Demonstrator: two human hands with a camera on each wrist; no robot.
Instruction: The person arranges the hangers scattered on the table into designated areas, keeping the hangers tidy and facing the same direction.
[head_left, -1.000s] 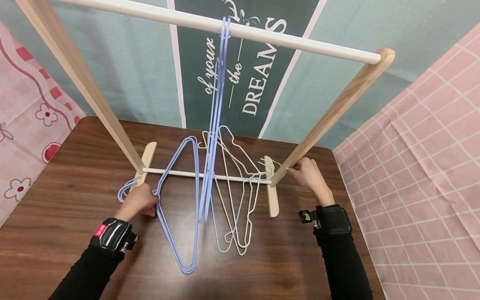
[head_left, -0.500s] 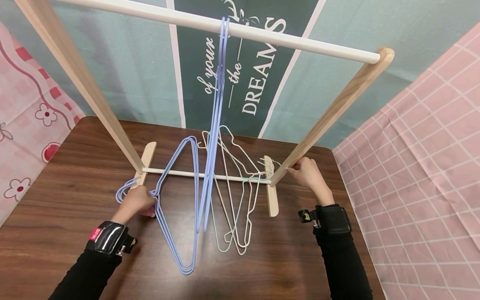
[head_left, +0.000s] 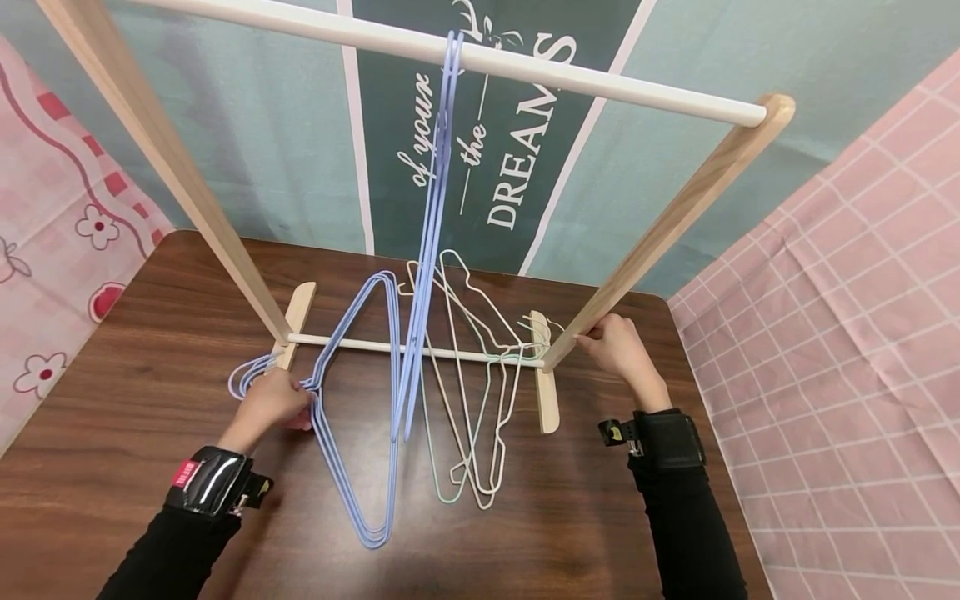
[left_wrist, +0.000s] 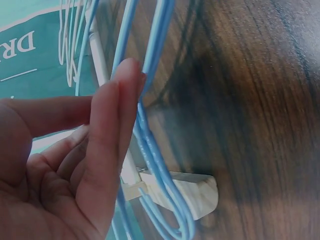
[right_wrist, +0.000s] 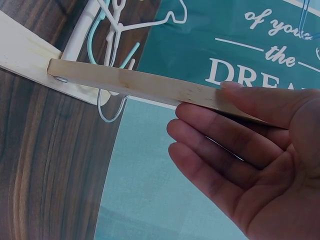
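"What's the count?"

"Two hands, left (head_left: 272, 404) and right (head_left: 621, 346). One rack: left upright (head_left: 175, 169), right upright (head_left: 675, 225), two feet, a white top rail (head_left: 600, 81) and a lower rail (head_left: 360, 345). At least two blue hangers hang from the top rail (head_left: 425, 283). A second blue stack (head_left: 370, 537) lies left of centre, at least two deep; it overlaps too closely to count exactly. Beside the hanging ones, toward the right, are at least two white hangers (right_wrist: 118, 28) and a pale green hanger (right_wrist: 90, 40)."

"And the hands?"

"The left comes up from the lower left, back of the hand upward, pinching the blue stack at its neck; the hooks poke out to its left, by the left foot (head_left: 302, 307). The right reaches in from the lower right, thumb and forefinger pinching the right upright low down, its other fingers loosely extended underneath."

"How much room is there?"

"The tabletop (head_left: 555, 517) runs across the bottom of the frame and shows between the white hangers and the right sleeve. Its back edge meets the teal curtain, its right edge the pink checked cloth (head_left: 847, 333). The tightest spot is mid-frame: the hanging blue hangers cross just right of the held stack, with the white ones right beside them."
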